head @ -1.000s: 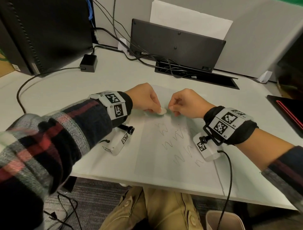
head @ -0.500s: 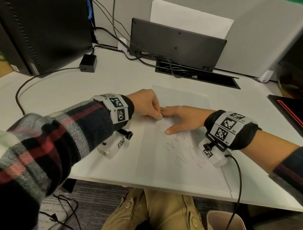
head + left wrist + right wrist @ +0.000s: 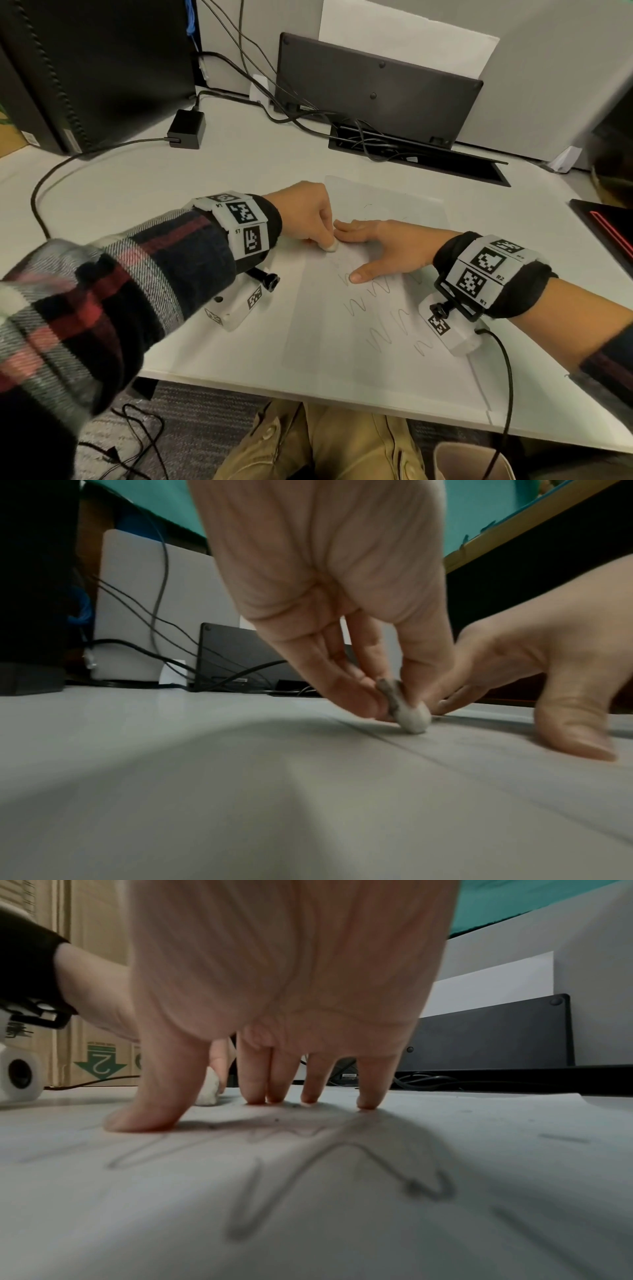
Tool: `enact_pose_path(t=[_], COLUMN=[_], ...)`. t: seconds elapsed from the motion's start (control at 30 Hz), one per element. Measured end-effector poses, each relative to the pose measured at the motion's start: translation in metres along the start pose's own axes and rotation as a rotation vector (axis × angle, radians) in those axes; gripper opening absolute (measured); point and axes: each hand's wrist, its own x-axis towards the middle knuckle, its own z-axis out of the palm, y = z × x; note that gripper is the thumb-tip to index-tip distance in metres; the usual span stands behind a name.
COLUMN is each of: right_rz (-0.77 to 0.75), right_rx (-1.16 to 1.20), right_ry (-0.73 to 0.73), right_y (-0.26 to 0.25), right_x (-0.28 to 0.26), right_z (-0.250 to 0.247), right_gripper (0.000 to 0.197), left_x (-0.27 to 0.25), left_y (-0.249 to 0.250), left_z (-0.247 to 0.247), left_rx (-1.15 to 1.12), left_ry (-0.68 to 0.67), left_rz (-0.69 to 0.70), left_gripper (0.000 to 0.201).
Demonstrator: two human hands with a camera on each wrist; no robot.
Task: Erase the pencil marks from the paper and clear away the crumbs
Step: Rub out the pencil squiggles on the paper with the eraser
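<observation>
Head view showed left hand [image 3: 308,219] pinching a small, soft-looking eraser [image 3: 331,246] at paper's [image 3: 329,329] ten o'clock, right hand [image 3: 387,245] splayed flat, steadying the flimsy sheet.

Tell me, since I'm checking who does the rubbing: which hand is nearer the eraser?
Left. The left hand pinches the eraser against the paper; the right hand presses flat on the sheet just beside it.

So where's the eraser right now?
In the head view, the eraser is pinched in the left hand, touching the paper beside the right hand's fingertips.
</observation>
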Motion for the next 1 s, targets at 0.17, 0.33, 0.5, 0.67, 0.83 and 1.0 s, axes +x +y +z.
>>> enact_pose_path(t=[0.17,0.33,0.5,0.67,0.83,1.0], right_rz=[0.006,0.023,0.027,0.036,0.017,0.014], right_rx=[0.014,0.013,0.007,0.009,0.018,0.031], right_ry=[-0.001,-0.007,-0.008,-0.011,-0.048,-0.057], right_y=[-0.0009,-0.0010,-0.0006,-0.0010,-0.0004,-0.0006], right_x=[0.0005,0.0021,0.0014,0.0027,0.0019,0.0013], right_z=[-0.0011,-0.0008,-0.0006,-0.0008,0.0005,0.0012], right_gripper=[0.081,0.084,0.083,0.084,0.085,0.086], left_x=[-0.0038,0.0001,-0.0036,-0.0025,-0.0051,-0.0059], left_y=[0.0059,0.0017,0.0052,0.0040,0.0043,0.0072], left_z=[0.0055,-0.0001,0.0046,0.0014,0.0040,0.0058], left_rx=[-0.004,-0.032,-0.026,-0.044,-0.018,-0.029], left_ry=[-0.077,-0.006,-0.091,-0.038,-0.031,-0.045], left_rz=[0.027,-0.019,0.025,-0.018,0.006,0.004], left_gripper=[0.006,0.008,0.005,0.006,0.014,0.004])
